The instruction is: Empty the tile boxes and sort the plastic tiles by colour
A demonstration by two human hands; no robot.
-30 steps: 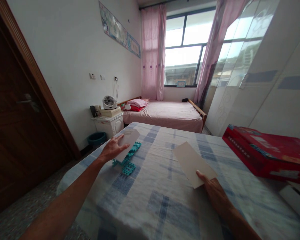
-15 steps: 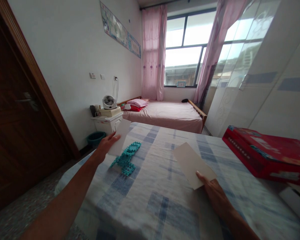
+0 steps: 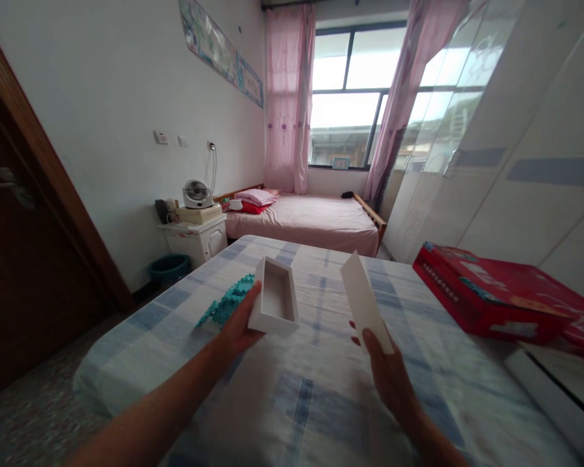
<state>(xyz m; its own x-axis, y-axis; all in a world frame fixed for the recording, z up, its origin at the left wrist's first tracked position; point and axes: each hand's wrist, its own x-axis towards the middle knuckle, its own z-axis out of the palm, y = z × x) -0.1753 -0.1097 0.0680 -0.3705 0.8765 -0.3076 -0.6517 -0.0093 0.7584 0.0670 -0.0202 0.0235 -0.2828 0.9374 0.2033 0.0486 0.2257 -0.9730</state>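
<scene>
My left hand [image 3: 239, 327] is closed on the near end of an open white box tray [image 3: 275, 305], held above the bed with its hollow side up. My right hand [image 3: 385, 373] grips the near end of a white box lid [image 3: 364, 308], lifted and tilted on edge. Teal interlocking plastic pieces [image 3: 226, 306] lie on the blue checked bedcover [image 3: 311, 395], just left of the tray.
A red flat box [image 3: 491, 301] lies at the right of the bed. A white wardrobe [image 3: 516, 162] stands on the right. Beyond are a pink bed [image 3: 316, 224], a white nightstand [image 3: 194, 239] with a small fan [image 3: 196, 193], and a teal bin [image 3: 168, 267]. A dark door [image 3: 24, 246] is at left.
My left hand lifted the white tray off the teal pieces, turned it hollow side up and brought it toward the middle. My right hand raised the lid off the bedcover and tilted it.
</scene>
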